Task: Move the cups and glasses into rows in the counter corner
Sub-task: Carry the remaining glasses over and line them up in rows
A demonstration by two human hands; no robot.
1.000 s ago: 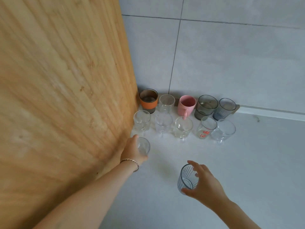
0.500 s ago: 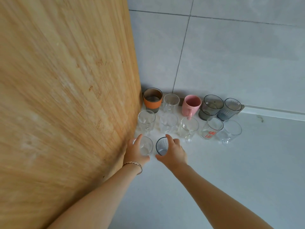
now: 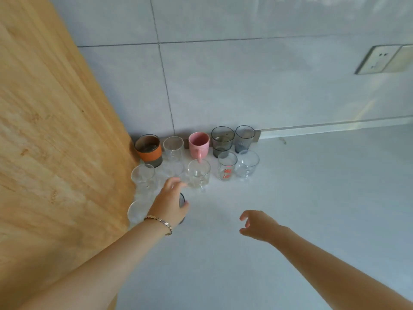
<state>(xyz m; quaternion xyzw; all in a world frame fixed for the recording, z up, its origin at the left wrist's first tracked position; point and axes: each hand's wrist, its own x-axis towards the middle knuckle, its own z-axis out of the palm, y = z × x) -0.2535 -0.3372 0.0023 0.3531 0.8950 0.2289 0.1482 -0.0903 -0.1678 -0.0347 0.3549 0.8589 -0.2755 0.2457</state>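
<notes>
My left hand hangs over the near row, fingers loosely stretched toward the far side. It covers most of the dark ribbed glass, so I cannot tell whether my grip is on that glass or merely above it. A bracelet sits at the wrist. My right hand hovers over bare worktop to the right, its grip slack and half open, holding nothing.

Just left of the dark glass stands a clear glass, close to the wooden panel. These two begin a third row. Beyond them the middle row runs left to right: clear tumbler, a blurred clear one I can barely make out, clear mug, red-printed glass, pale glass. Against the tiled wall stand the orange-banded cup, a plain glass, the pink mug, the smoky glass and the blue-grey glass.

By my reckoning two rows are full and the third is begun. No loose cups show elsewhere on the worktop, so I cannot say what remains.
</notes>
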